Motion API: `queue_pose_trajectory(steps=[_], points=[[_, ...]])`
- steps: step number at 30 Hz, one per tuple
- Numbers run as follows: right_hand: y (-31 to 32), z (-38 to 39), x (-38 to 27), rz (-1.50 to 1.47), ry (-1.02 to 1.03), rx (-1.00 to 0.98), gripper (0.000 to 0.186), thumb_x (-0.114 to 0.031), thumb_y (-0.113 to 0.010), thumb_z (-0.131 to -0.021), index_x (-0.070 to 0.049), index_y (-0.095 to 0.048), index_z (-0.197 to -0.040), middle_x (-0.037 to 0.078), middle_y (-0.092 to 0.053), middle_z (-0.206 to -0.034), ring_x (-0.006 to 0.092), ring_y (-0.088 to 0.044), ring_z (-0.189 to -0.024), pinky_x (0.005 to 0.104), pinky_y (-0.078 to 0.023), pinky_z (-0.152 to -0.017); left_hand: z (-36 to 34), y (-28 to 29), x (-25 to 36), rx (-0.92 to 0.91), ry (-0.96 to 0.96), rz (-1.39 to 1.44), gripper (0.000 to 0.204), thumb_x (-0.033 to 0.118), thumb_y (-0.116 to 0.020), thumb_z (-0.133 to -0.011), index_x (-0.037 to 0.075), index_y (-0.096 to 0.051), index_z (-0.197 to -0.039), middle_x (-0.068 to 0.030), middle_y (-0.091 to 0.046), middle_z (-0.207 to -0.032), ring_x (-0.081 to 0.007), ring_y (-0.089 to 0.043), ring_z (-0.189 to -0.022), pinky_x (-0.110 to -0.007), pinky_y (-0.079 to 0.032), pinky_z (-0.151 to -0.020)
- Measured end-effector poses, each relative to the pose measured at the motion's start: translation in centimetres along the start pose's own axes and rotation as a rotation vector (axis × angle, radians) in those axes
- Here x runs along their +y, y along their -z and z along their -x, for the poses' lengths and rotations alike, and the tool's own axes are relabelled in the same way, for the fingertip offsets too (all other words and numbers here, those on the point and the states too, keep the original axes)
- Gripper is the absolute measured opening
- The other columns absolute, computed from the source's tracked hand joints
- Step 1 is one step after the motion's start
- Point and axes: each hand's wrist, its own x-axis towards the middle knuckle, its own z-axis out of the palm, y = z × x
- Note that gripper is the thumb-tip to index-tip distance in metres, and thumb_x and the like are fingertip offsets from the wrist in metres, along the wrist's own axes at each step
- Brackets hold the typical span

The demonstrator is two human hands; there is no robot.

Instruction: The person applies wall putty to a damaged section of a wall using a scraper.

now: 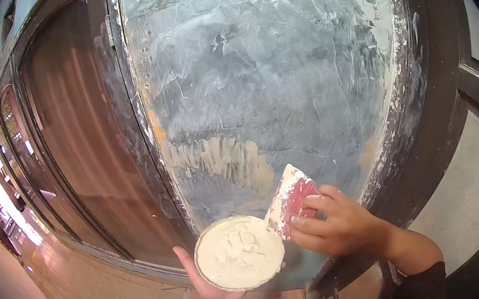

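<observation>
A brown-curtained door panel (75,116) is standing at the far left. Beside it, the left hand (213,292) is cradling a round bowl (251,287) from below, its thumb extending along the left side; the other fingers are hiding underneath, so I cannot tell how tightly they are curling. The bowl is holding plenty of thick cream paste (234,250), whose surface is showing folds and ridges; it is looking soft and spreadable, and is probably giving the bowl some weight, making support under the base sensible. Above it, a streaky cream patch (235,159) is covering part of the grey panel (266,73). By the bowl's right rim, a red scraper (291,200) is tilting, paste coating its left edge. It is seeming light, thin and slippery where smeared, so its cleaner right side is offering the better hold; there the right hand (340,221) is pinching it, fingers nearly closed.
</observation>
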Motion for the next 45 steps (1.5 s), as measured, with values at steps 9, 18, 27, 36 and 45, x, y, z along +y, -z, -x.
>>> queue_pose_trajectory(steps=[9, 18, 27, 36, 45], points=[[1.3, 0.3, -0.6, 0.029, 0.046, -0.023, 0.021, -0.019, -0.066, -0.085, -0.013, -0.073, -0.104, 0.0, -0.067, -0.108, 0.0239, -0.058, -0.108, 0.0464, -0.049, -0.092, 2.2, -1.5, -0.8, 0.028, -0.033, -0.107, 0.111, 0.092, -0.023, -0.087, 0.005, -0.041, -0.153, -0.0227, -0.044, -0.155, -0.0513, -0.05, -0.133, -0.081, -0.042, -0.097], [1.2, 0.4, -1.7, 0.025, 0.041, 0.017, 0.02, -0.018, -0.068, -0.085, -0.012, -0.073, -0.103, 0.0, -0.067, -0.108, 0.0241, -0.059, -0.106, 0.0462, -0.049, -0.09, 3.8, -0.6, -1.3, 0.012, -0.052, -0.062, 0.112, 0.092, -0.021, -0.088, 0.003, -0.04, -0.154, -0.0233, -0.044, -0.156, -0.0479, -0.05, -0.135, -0.072, -0.045, -0.103], [0.5, -1.2, -1.2, 0.031, 0.089, 0.061, 0.023, -0.016, -0.068, -0.079, -0.008, -0.073, -0.1, 0.002, -0.067, -0.107, 0.0255, -0.057, -0.11, 0.0454, -0.051, -0.097, 2.5, -0.2, 0.0, -0.026, -0.019, -0.017, 0.112, 0.091, -0.022, -0.089, 0.001, -0.044, -0.152, -0.0226, -0.048, -0.153, -0.0434, -0.053, -0.134, -0.06, -0.046, -0.108], [-2.7, -4.8, -0.8, 0.055, 0.076, 0.075, 0.022, -0.014, -0.068, -0.075, -0.005, -0.072, -0.094, 0.004, -0.066, -0.105, 0.0256, -0.057, -0.112, 0.0444, -0.05, -0.098, -0.3, 1.3, 3.3, -0.047, 0.035, -0.041, 0.111, 0.09, -0.024, -0.09, -0.001, -0.047, -0.149, -0.023, -0.053, -0.148, -0.0405, -0.058, -0.13, -0.054, -0.049, -0.108], [-6.2, -7.9, -1.4, 0.077, 0.02, 0.103, 0.02, -0.017, -0.068, -0.079, -0.009, -0.072, -0.097, 0.002, -0.067, -0.106, 0.0249, -0.06, -0.106, 0.0432, -0.05, -0.092, -2.5, 3.7, 7.0, -0.137, 0.092, -0.011, 0.113, 0.091, -0.021, -0.09, -0.001, -0.044, -0.151, -0.0229, -0.051, -0.151, -0.0409, -0.055, -0.134, -0.054, -0.046, -0.111]])
